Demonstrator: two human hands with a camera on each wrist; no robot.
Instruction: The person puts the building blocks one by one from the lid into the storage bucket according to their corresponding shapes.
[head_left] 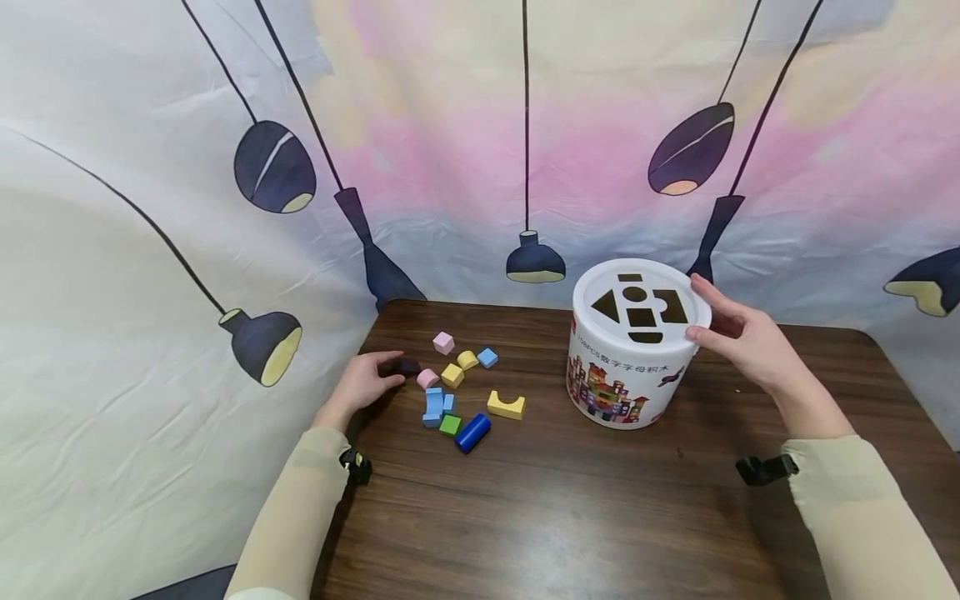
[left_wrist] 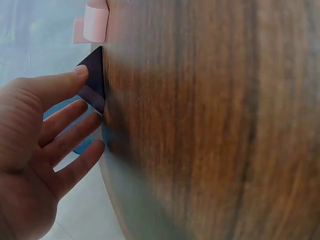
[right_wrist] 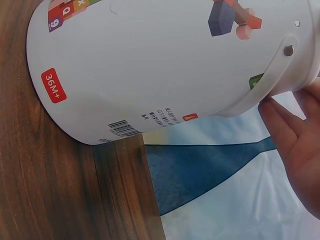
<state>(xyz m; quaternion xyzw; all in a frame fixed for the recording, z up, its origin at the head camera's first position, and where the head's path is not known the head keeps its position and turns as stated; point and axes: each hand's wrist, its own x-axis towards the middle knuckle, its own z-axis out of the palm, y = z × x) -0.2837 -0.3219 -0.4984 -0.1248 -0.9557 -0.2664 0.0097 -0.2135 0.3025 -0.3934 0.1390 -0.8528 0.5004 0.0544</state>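
At the table's left edge my left hand (head_left: 362, 386) pinches a dark triangular block (left_wrist: 94, 82) between thumb and fingers, low beside the wood. Its other fingers spread loosely below the block in the left wrist view. A pink block (head_left: 427, 378) lies just right of those fingertips. My right hand (head_left: 738, 337) grips the lid rim of a white toy-block bucket (head_left: 626, 379) from the right side, thumb at the front and fingers further back. Cut-out shapes mark the bucket's lid (head_left: 615, 282), including a triangle, a circle and an arch. The bucket stands upright.
Several blocks lie between hand and bucket: a pink cube (head_left: 444, 342), yellow cube (head_left: 452, 375), blue cube (head_left: 487, 357), blue arch (head_left: 433, 408), green block (head_left: 450, 425), dark blue cylinder (head_left: 473, 433) and yellow arch (head_left: 506, 405). A printed curtain (head_left: 465, 167) hangs behind the table (head_left: 570, 517).
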